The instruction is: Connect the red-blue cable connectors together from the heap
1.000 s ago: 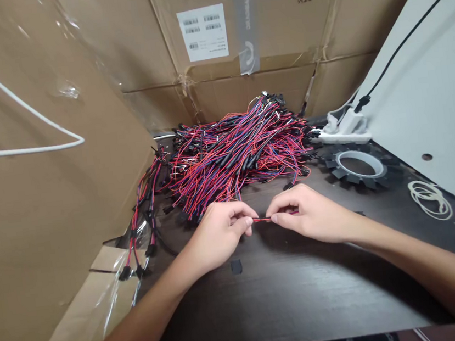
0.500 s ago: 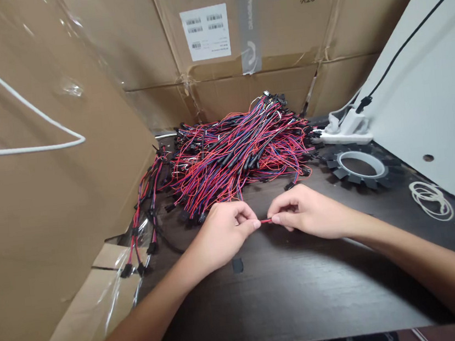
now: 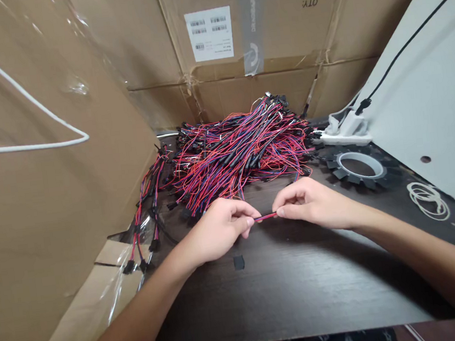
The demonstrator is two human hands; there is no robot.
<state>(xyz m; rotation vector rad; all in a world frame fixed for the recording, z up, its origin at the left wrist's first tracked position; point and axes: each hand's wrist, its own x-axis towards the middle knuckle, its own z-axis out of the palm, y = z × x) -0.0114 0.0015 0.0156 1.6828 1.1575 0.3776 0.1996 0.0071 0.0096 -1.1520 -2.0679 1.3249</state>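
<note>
My L hand & R hand sit wider apart vs. before, fingertips pinched on red/black wire; more shows btwn, prob. easier to work.

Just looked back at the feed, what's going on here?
A person's left hand and right hand pinch a red and dark wire, with a short stretch showing between the fingertips. It is held above the dark table, in front of a big heap of wires. A small black square lies nearer the person, and a white ring edged with black pieces sits to the right.
</note>
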